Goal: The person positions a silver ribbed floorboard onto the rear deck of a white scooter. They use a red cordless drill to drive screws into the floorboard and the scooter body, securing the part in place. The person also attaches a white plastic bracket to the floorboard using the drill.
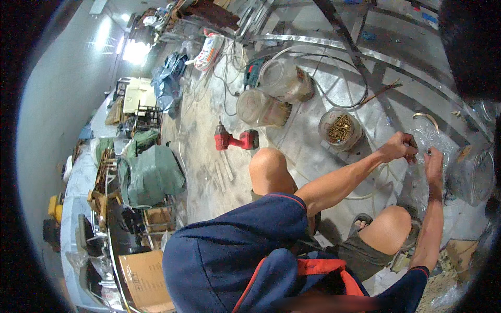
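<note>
My left hand [399,147] is closed in a pinch, and a small dark piece seems to show at its fingertips. Just to its right, my right hand [434,167] is closed too, with a dark speck at the fingertips. What either hand grips is too small to name. Around and beneath them lies crumpled clear plastic [421,136]. A clear jar of brass-coloured screws [340,129] stands left of my left hand. Beside my right hand, a large clear plastic container [471,175] lies on the floor.
A red cordless drill [235,140] lies left of my knee. Two clear jars [253,107] [282,78] lie tipped near a green power tool [252,72]. A metal frame [334,41] spans the far side, with hoses and cables on the floor. A cardboard box [143,279] sits at lower left.
</note>
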Demonstrator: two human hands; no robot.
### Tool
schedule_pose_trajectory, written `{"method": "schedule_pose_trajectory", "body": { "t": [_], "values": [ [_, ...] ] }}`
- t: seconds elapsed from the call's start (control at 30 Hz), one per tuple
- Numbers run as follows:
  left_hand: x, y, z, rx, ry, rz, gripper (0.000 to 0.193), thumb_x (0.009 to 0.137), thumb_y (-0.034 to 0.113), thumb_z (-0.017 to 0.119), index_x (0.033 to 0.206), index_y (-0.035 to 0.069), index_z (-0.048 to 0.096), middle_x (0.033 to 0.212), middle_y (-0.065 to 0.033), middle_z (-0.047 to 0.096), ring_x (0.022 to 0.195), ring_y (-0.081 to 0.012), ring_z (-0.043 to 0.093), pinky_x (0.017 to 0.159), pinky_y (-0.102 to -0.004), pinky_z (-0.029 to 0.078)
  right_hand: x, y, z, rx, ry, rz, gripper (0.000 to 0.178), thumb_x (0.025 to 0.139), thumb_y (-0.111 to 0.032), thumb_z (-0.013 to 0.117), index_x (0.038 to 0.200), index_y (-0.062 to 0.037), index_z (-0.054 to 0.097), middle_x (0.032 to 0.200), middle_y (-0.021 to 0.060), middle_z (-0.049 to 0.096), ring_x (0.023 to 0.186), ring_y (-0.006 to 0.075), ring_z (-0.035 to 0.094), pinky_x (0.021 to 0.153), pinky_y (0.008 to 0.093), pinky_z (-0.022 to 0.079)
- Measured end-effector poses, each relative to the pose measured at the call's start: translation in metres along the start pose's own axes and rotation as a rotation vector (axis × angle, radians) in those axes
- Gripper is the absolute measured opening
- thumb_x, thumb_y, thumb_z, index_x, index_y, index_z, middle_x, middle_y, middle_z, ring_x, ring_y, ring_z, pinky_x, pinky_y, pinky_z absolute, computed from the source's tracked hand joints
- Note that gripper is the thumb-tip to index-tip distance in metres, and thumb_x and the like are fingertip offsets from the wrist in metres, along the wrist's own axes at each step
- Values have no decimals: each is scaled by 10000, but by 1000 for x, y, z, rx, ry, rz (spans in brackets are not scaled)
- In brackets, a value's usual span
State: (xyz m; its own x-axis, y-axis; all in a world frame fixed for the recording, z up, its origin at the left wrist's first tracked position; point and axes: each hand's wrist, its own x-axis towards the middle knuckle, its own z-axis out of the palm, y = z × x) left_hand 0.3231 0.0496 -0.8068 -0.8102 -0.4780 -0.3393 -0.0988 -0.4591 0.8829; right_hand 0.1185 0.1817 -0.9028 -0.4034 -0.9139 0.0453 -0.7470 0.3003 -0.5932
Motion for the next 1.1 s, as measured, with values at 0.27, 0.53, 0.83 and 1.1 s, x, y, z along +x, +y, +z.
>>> {"method": "schedule_pose_trajectory", "body": {
  "t": [0.27, 0.53, 0.83, 1.1],
  "values": [
    [-31, 53, 26, -335, -192, -14, 129, 882, 23, 683, 956, -70, 632, 865, -187, 695, 743, -316, 732, 633, -399, 605, 19, 18, -3, 257, -32, 246, 197, 912, -166, 654, 930, 30, 645, 763, 148, 654, 668, 263, 627, 638, 390, 473],
    [-14, 62, 44, -222, -252, 66, 143, 887, 108, 632, 906, -31, 660, 809, -149, 692, 712, -249, 700, 646, -380, 579, -14, 34, -13, 1587, 175, 734, 215, 958, -333, 633, 1023, -130, 656, 853, -31, 602, 756, 129, 569, 704, 270, 459],
    [-18, 117, 22, -186, 109, 34, 143, 891, 144, 629, 852, 8, 613, 777, -110, 625, 631, -182, 558, 559, -325, 459, -21, -33, -63, 1188, 198, 708, 204, 880, -251, 660, 804, -66, 700, 683, 22, 597, 585, 128, 538, 530, 288, 441],
    [-49, 179, 13, -368, 177, -142, 246, 975, 248, 616, 1113, 44, 630, 1017, -110, 652, 917, -233, 618, 765, -347, 523, -1, -183, -159, 522, 394, 468, 168, 768, -110, 626, 878, -63, 743, 888, 206, 712, 844, 380, 695, 768, 435, 550]
  ]
}}
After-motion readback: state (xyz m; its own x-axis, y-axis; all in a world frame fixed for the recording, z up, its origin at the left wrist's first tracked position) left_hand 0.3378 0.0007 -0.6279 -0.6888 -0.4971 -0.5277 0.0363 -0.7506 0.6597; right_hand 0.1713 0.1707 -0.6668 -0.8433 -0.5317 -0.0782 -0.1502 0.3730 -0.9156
